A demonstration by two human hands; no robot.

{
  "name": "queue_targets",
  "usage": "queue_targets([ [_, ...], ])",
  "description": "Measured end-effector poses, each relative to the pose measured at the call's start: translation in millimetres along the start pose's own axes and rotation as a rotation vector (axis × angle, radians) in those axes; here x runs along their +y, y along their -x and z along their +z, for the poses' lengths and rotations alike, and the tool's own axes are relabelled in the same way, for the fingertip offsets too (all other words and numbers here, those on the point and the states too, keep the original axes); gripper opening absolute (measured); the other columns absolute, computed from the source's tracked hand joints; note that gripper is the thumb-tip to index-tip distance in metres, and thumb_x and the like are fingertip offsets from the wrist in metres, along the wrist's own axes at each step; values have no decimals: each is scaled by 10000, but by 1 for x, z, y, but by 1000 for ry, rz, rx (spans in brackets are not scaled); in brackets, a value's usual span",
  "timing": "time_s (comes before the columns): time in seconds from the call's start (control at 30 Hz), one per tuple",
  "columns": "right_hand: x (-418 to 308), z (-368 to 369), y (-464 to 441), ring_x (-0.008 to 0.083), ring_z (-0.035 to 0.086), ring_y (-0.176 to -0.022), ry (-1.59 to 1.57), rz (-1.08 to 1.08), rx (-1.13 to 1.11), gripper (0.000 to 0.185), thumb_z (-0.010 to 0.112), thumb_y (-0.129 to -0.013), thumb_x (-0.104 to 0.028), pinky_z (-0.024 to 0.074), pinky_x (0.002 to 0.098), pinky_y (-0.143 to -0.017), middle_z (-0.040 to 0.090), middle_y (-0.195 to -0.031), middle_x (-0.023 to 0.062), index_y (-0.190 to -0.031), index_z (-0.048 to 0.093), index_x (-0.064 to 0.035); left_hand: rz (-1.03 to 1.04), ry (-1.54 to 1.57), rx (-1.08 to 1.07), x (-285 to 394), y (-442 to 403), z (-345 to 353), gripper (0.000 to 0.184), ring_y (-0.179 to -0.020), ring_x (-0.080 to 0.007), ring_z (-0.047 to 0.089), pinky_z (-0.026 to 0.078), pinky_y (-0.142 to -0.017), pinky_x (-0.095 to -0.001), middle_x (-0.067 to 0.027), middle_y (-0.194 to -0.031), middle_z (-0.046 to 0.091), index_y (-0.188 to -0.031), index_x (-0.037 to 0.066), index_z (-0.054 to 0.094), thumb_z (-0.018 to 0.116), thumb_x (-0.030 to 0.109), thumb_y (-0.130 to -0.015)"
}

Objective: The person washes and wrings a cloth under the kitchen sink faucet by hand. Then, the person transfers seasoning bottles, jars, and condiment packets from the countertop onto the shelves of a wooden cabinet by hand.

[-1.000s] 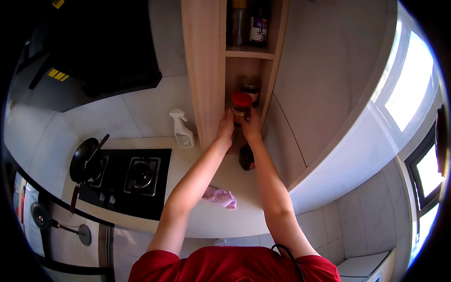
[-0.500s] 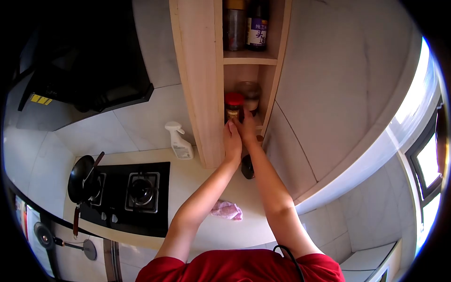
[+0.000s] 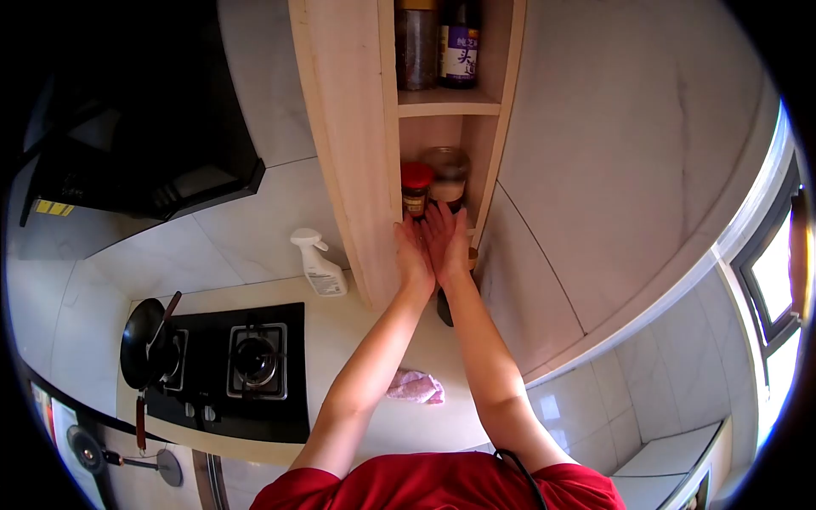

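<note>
Kitchen corner: pale marbled wall tiles (image 3: pixel 595 170) and a light countertop (image 3: pixel 357 340) are seen beside an open wooden shelf unit (image 3: pixel 344 153).
Right fingers: extended and slightly apart, with the palm exposed.
Left fingers: extended, partly overlapped in view; spacing cannot be told.
Hands: the left hand (image 3: pixel 413 257) and right hand (image 3: pixel 447 242) are held side by side, open, before the lower compartment.
Red-lidded jar (image 3: pixel 416 189): stood upright in that compartment, just beyond the fingertips; contact cannot be told.
Glass jar (image 3: pixel 449 178): placed beside it.
Upper compartment: a purple-labelled bottle (image 3: pixel 459 55) and a tall container (image 3: pixel 416 51) are held.
Countertop: a pink cloth (image 3: pixel 416 387), white spray bottle (image 3: pixel 321 265) and black hob (image 3: pixel 217 374) are borne.
</note>
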State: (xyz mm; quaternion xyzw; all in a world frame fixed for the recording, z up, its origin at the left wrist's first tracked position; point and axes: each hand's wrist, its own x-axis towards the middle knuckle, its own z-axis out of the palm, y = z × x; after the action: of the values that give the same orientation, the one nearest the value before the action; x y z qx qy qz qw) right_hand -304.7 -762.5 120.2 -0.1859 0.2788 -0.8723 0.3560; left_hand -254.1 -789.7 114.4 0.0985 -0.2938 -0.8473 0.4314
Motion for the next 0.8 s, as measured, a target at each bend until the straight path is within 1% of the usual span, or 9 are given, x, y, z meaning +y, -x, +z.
queue_targets([
  [0.13,0,-6,-6,251,122,-1379,37,1,-61,748,219,-924,-581,82,356,-1131,127,-1492,143,-1431,129,-38,-51,127,22,0,-4,5,652,-1387,-194,92,87,-1120,-330,-88,-1508,91,-1442,77,146,283,452,-927],
  [0.23,0,-10,-13,255,114,-1380,39,8,-79,754,212,-921,-587,82,361,-1131,122,-1493,145,-1433,119,-42,15,103,11,-6,-10,5,657,-1393,-201,72,75,-1122,-339,-85,-1513,91,-1441,53,125,230,433,-916],
  [0.3,-1,-8,-16,254,111,-1381,36,37,-75,753,215,-921,-588,78,365,-1130,118,-1494,144,-1437,110,-49,29,189,24,-8,-13,4,656,-1374,-196,143,128,-1109,-323,-86,-1486,166,-1433,83,190,324,419,-887],
  [0.43,-4,-4,-16,259,147,-1372,15,61,7,717,238,-933,-556,101,367,-1130,182,-1479,147,-1420,183,-33,54,185,-32,-11,-15,6,643,-1334,-194,232,168,-1097,-329,-86,-1444,249,-1416,74,228,329,422,-886],
  [0.53,-8,1,-13,242,121,-1381,86,55,-41,710,216,-935,-556,98,363,-1127,174,-1487,126,-1421,193,-40,70,105,-35,-4,-9,16,643,-1368,-210,163,110,-1111,-340,-78,-1490,186,-1436,54,163,221,417,-909],
  [0.6,-12,2,-6,228,224,-1348,203,56,-104,683,185,-942,-549,145,353,-1104,209,-1483,90,-1427,207,-69,126,-110,2,-1,-2,25,604,-1309,-199,273,174,-1077,-329,-60,-1443,293,-1430,75,217,219,395,-918],
  [0.63,-10,-2,-9,228,224,-1348,199,56,-106,683,185,-942,-549,145,353,-1104,209,-1483,90,-1427,207,-69,129,-114,2,-3,-2,25,604,-1309,-199,273,174,-1077,-329,-60,-1443,293,-1430,75,217,219,395,-918],
  [0.7,-2,-10,-19,219,367,-1245,230,154,-117,664,171,-946,-544,216,347,-1054,277,-1456,62,-1436,205,-96,102,-226,66,-5,-4,24,572,-1244,-189,349,218,-1039,-316,-43,-1398,360,-1424,95,252,222,378,-928],
  [0.8,5,-14,-24,209,447,-1132,213,116,-140,649,183,-950,-538,260,348,-1010,337,-1419,49,-1425,252,-102,113,-297,75,-7,-8,22,565,-1251,-186,349,213,-1041,-311,-39,-1389,368,-1418,96,267,223,382,-932],
])
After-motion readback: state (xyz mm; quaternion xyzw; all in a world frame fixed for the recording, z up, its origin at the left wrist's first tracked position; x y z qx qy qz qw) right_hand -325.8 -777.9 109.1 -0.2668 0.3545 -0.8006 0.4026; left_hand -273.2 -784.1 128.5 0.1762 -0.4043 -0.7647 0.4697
